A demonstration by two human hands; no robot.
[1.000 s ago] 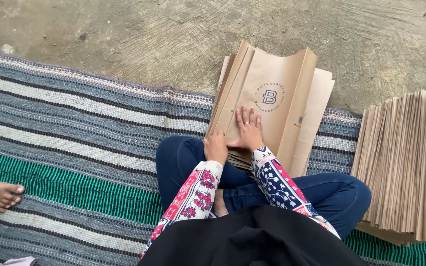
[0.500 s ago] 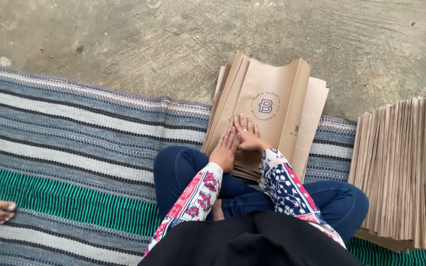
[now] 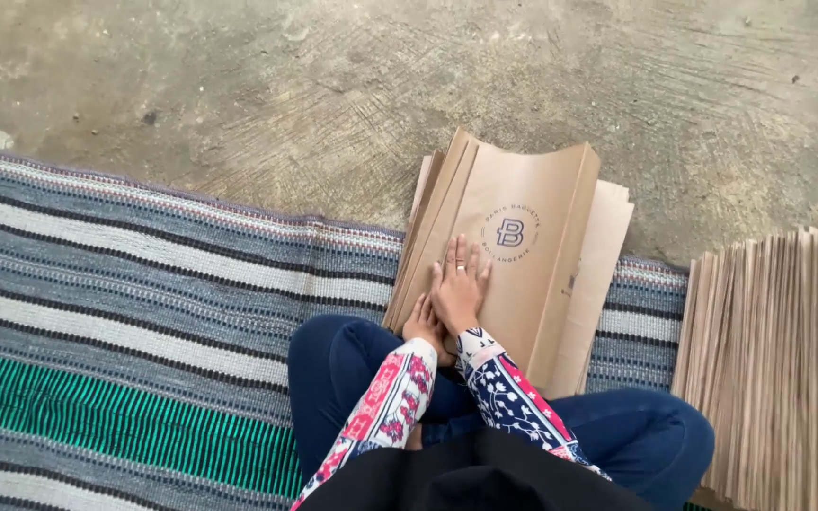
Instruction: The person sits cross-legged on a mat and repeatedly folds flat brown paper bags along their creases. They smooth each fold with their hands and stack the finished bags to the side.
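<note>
The right hand (image 3: 459, 284) lies flat, palm down, on the top brown paper bag (image 3: 513, 255) of a stack, its fingers straight and close together, pointing toward twelve o'clock; it presses on the bag and grips nothing. A ring shows on one finger. The left hand (image 3: 422, 324) sits just at seven o'clock of the right one, touching it and resting at the near edge of the same bag; most of it is hidden under the right wrist (so I cannot tell whether its fingers are curled or spread).

The bag lies lengthwise, running from the person's lap toward twelve o'clock, with a round dark printed mark near its middle, just at two o'clock of the right fingertips. Under it sits the stack of flat bags (image 3: 608, 274), whose edges fan out on both long sides; the far end rests on the concrete floor (image 3: 352, 85), the near end on the striped woven mat (image 3: 125, 312) with grey, white and green bands.

At three o'clock of the hands, well apart, a second pile of folded brown bags (image 3: 778, 360) stands packed on edge. The person sits cross-legged in blue trousers (image 3: 636, 435), with patterned sleeves (image 3: 508, 402) in red, white and blue.
</note>
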